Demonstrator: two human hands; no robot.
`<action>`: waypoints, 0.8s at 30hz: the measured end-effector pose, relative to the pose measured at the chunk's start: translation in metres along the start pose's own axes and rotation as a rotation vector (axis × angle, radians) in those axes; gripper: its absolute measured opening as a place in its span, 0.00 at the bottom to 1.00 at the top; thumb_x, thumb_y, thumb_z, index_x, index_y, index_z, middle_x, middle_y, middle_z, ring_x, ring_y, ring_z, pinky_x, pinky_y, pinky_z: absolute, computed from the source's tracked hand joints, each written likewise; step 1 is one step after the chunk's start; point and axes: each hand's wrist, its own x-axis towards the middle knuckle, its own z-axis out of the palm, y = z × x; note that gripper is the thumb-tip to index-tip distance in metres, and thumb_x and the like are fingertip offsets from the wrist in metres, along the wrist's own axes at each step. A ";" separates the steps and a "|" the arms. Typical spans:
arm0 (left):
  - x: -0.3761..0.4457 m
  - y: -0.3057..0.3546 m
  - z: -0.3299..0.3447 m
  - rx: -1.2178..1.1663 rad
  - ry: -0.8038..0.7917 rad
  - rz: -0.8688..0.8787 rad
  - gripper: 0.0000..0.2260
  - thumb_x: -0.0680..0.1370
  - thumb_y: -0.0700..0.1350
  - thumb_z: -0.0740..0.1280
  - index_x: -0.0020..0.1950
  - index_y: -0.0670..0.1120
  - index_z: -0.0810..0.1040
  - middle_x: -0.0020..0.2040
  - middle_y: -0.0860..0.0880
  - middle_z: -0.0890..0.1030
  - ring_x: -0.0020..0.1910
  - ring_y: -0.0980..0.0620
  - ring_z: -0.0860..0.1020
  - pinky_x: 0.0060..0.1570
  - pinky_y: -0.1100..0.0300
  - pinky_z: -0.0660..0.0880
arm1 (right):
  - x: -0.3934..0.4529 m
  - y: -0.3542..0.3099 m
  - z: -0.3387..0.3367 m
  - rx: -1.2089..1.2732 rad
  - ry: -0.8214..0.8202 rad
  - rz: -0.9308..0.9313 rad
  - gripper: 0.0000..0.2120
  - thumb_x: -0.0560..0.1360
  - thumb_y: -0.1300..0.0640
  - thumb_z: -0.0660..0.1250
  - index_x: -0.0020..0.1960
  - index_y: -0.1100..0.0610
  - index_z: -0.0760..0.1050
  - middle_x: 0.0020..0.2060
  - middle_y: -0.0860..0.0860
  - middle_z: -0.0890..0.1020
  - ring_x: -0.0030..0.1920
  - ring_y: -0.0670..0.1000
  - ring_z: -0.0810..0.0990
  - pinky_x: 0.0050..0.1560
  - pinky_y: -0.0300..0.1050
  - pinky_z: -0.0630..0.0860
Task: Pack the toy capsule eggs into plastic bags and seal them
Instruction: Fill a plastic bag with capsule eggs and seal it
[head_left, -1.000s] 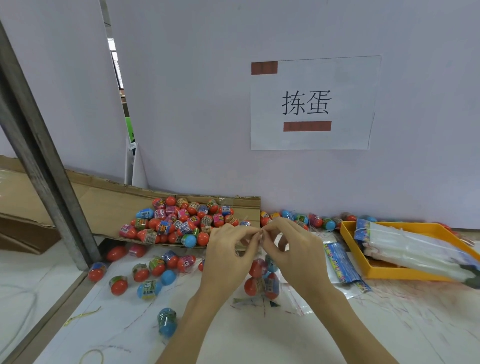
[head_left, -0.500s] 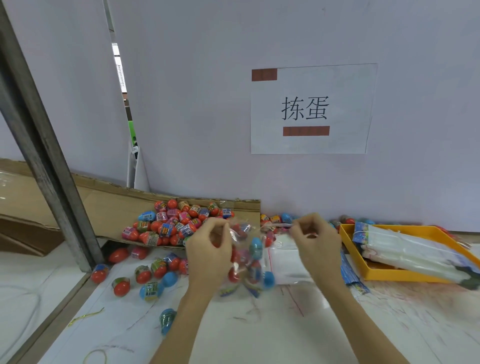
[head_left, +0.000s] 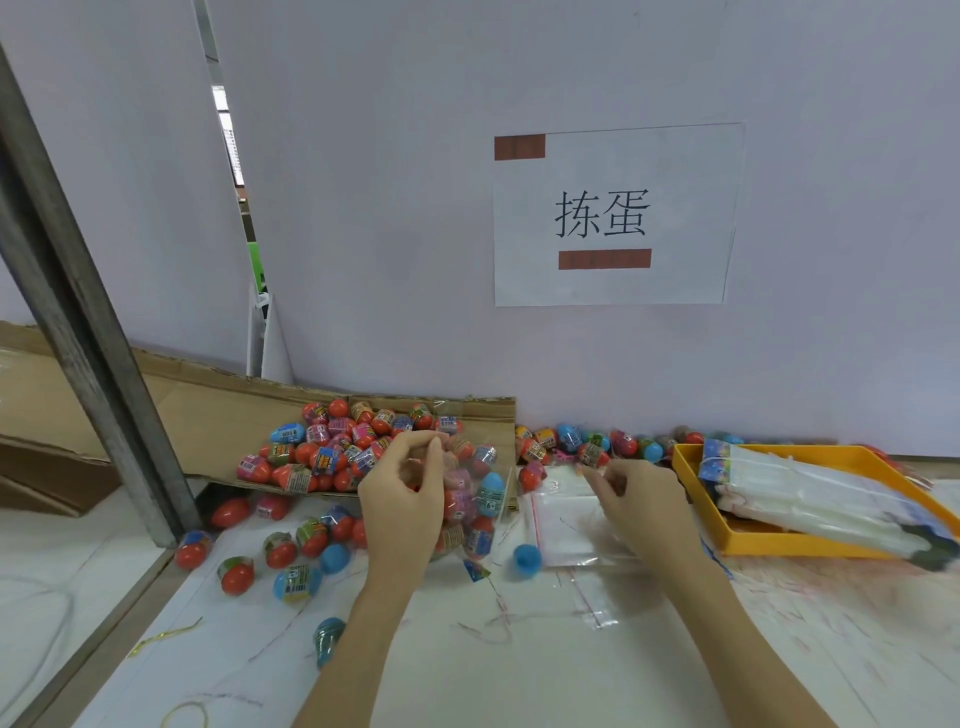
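Nearest the camera, a yellow rubber band (head_left: 187, 713) lies on the white table (head_left: 519, 675), with a lone blue egg (head_left: 328, 640) just beyond it. Left hand (head_left: 402, 501) raised over the table, thumb and fingers curled together, pinching the top of a clear filled bag (head_left: 475, 506); the bag hangs below and to the right of the hand with several capsule eggs inside, blue and red among them. A loose blue ball (head_left: 527, 558) sits on the table just right of the bag's bottom. Right hand (head_left: 636, 501) is apart from the bag, fingers curled with the tips drawn together above a flat stack of empty bags (head_left: 563, 525); whether it pinches anything cannot be told, that area is blurred. Scattered eggs (head_left: 283, 558) lie on the table left of the left hand. Further back, a heap of eggs (head_left: 343, 441) rests on a cardboard sheet (head_left: 208, 415). More eggs line the wall foot (head_left: 587, 441), right of the cardboard. To the right, an orange tray (head_left: 753, 540) holds a white bundle (head_left: 810, 493) of packets. A grey metal post (head_left: 83, 332) slants at left. On the wall, a paper sign (head_left: 613, 215) with two characters.
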 end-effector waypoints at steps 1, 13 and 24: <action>0.000 0.001 0.000 -0.001 -0.004 -0.003 0.06 0.83 0.39 0.68 0.53 0.49 0.82 0.39 0.57 0.84 0.38 0.58 0.84 0.41 0.67 0.80 | 0.001 0.002 0.001 0.048 0.003 -0.009 0.13 0.81 0.46 0.69 0.45 0.55 0.81 0.38 0.49 0.82 0.38 0.46 0.79 0.46 0.42 0.78; -0.005 0.008 0.005 -0.060 0.003 -0.050 0.13 0.82 0.39 0.69 0.51 0.59 0.82 0.44 0.63 0.85 0.44 0.60 0.85 0.43 0.67 0.80 | -0.010 -0.025 0.014 0.291 0.085 -0.316 0.23 0.81 0.71 0.63 0.69 0.50 0.80 0.74 0.45 0.73 0.74 0.43 0.69 0.73 0.36 0.63; -0.005 0.006 0.007 -0.187 -0.065 -0.184 0.06 0.83 0.42 0.68 0.55 0.51 0.84 0.46 0.57 0.87 0.47 0.59 0.85 0.46 0.68 0.80 | -0.027 -0.056 0.020 0.996 -0.068 -0.106 0.07 0.78 0.57 0.74 0.53 0.47 0.86 0.47 0.44 0.88 0.50 0.45 0.87 0.51 0.36 0.82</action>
